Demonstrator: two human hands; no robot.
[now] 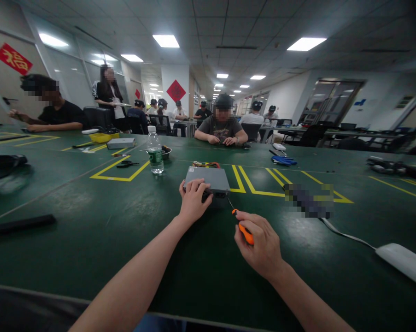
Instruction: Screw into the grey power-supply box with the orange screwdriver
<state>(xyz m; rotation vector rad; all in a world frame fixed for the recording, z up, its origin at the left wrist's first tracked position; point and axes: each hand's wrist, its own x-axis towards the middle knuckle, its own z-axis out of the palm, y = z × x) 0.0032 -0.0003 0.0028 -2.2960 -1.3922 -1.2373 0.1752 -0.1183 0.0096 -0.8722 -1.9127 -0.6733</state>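
A flat grey metal computer power supply lies on the table, with coloured wires coming out at its far side. My left hand grips its near left edge, fingers spread over the top and front. In my right hand is an orange and black screwdriver. Its thin shaft points up and left, and the tip is at the near right corner of the power supply. Whether the tip sits in a screw is too small to tell.
The green table carries yellow tape outlines. A water bottle stands beyond the power supply, left of it. Blue-handled pliers lie at far right. A cable runs to a white device. Another person sits opposite.
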